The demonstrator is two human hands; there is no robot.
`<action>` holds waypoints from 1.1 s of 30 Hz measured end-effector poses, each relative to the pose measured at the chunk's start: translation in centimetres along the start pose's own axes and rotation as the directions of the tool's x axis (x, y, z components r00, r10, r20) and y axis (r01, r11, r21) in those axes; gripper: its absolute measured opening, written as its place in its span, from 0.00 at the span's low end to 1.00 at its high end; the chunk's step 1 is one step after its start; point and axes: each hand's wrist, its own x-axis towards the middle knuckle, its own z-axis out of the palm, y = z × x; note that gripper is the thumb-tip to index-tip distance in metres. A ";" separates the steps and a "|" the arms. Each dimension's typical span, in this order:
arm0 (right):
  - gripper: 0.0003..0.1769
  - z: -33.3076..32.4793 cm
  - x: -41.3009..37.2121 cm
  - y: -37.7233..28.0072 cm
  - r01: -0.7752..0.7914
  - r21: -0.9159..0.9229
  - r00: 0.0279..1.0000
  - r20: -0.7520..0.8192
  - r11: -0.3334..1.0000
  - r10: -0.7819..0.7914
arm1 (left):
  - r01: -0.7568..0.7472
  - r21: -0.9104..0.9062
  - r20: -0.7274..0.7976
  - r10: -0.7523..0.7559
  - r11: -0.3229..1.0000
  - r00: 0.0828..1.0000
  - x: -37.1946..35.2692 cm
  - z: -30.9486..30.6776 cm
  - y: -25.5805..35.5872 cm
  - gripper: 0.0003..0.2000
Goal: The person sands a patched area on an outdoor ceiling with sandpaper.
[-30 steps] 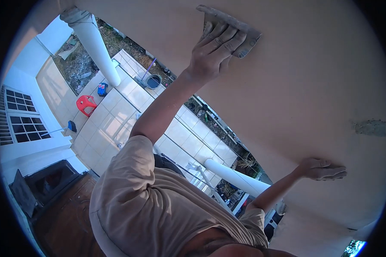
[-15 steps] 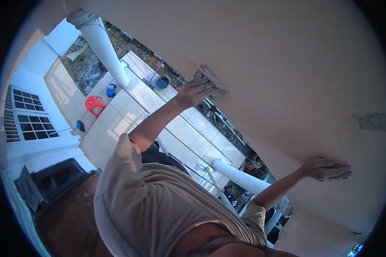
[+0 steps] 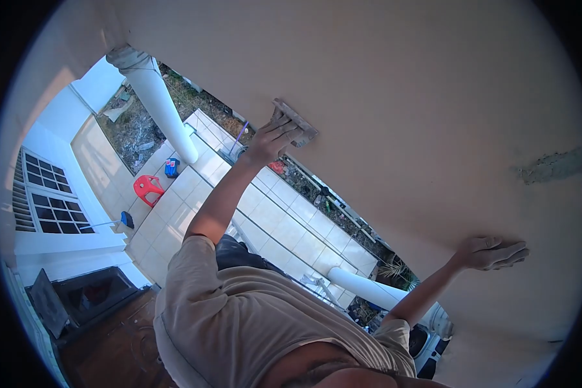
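My left hand [image 3: 271,142] is wrapped round the back of a flat, worn rectangular hand float [image 3: 299,123], which is against or very near the smooth brown plaster surface [image 3: 401,116]. My right hand [image 3: 495,253] is further to the right with its fingers stretched out, close to or touching the same surface, and nothing shows in it. Both hands look dusty. A rough grey patch [image 3: 553,166] marks the surface above my right hand.
Below is a tiled floor [image 3: 281,216] with a red plastic stool [image 3: 149,189], a blue item [image 3: 171,167] and a blue broom head [image 3: 127,220]. White columns [image 3: 158,107] stand along the edge. Rubble, a windowed wall and a dark wooden door are also visible.
My left hand and the float have moved left in the view. The float covers less of the garden strip. The background has shifted slightly down and right; my right hand is nearly unmoved.
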 end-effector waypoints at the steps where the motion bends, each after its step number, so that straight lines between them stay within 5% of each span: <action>1: 0.35 0.0 0.1 0.1 0.013 0.008 1.000 -0.001 1.000 -0.013 | -0.012 0.012 0.004 0.012 1.000 1.000 4.0 -1.7 0.0 0.13; 4: 0.35 0.2 -0.2 0.4 0.021 0.010 1.000 0.009 1.000 -0.021 | 0.035 0.016 -0.179 -0.032 0.999 0.983 17.4 -7.1 0.3 0.15; 7: 0.37 0.3 -0.2 0.6 -0.024 0.011 1.000 0.018 1.000 0.024 | 0.022 0.091 -0.183 -0.005 0.996 0.983 12.6 -4.5 -1.7 0.18; 10: 0.41 -0.1 -0.9 0.4 -0.077 -0.045 0.994 0.075 0.996 0.080 | 0.105 -0.042 -0.031 -0.106 0.994 0.994 -0.8 -1.2 -1.1 0.14; 16: 0.42 0.3 -0.6 1.2 0.017 -0.106 0.995 0.097 0.994 -0.006 | 0.212 -0.023 -0.235 -0.212 0.977 0.949 19.2 -6.4 -0.5 0.17; 18: 0.42 0.2 -0.7 0.9 0.005 -0.134 0.992 0.122 0.991 0.012 | -0.033 0.109 -0.350 0.069 0.993 0.934 22.7 -6.6 -1.5 0.19; 21: 0.42 0.4 -0.9 1.1 0.003 -0.124 0.993 0.117 0.992 0.012 | -0.027 0.037 -0.228 0.035 0.999 0.973 8.8 -2.2 -1.1 0.15; 22: 0.42 0.3 -0.9 0.6 -0.014 -0.127 0.994 0.104 0.992 0.027 | 0.040 0.032 -0.059 -0.038 0.999 0.998 3.3 -1.5 -0.1 0.13; 24: 0.41 -0.3 -0.3 0.1 -0.003 -0.091 0.993 0.118 0.996 0.014 | 0.015 0.029 -0.008 -0.015 0.999 1.000 1.0 -1.7 -0.7 0.12; 26: 0.40 -0.3 -0.2 0.5 0.012 -0.098 0.995 0.103 0.995 -0.002 | -0.068 0.096 -0.069 0.075 0.993 0.995 7.1 -3.6 -1.9 0.14; 28: 0.40 -0.1 -0.5 0.4 0.017 -0.093 0.996 0.094 0.996 -0.008 | 0.033 0.107 -0.258 -0.004 0.994 0.966 18.3 -7.1 -1.4 0.17; 30: 0.40 0.0 -0.6 0.7 0.020 -0.145 0.994 0.107 0.989 -0.005 | 0.029 -0.070 -0.258 -0.046 0.997 0.965 24.9 -9.0 -1.2 0.19; 33: 0.40 0.2 -0.7 0.9 0.031 -0.151 0.996 0.092 0.988 -0.017 | -0.030 0.105 -0.251 0.055 0.994 0.966 16.7 -5.5 -2.2 0.18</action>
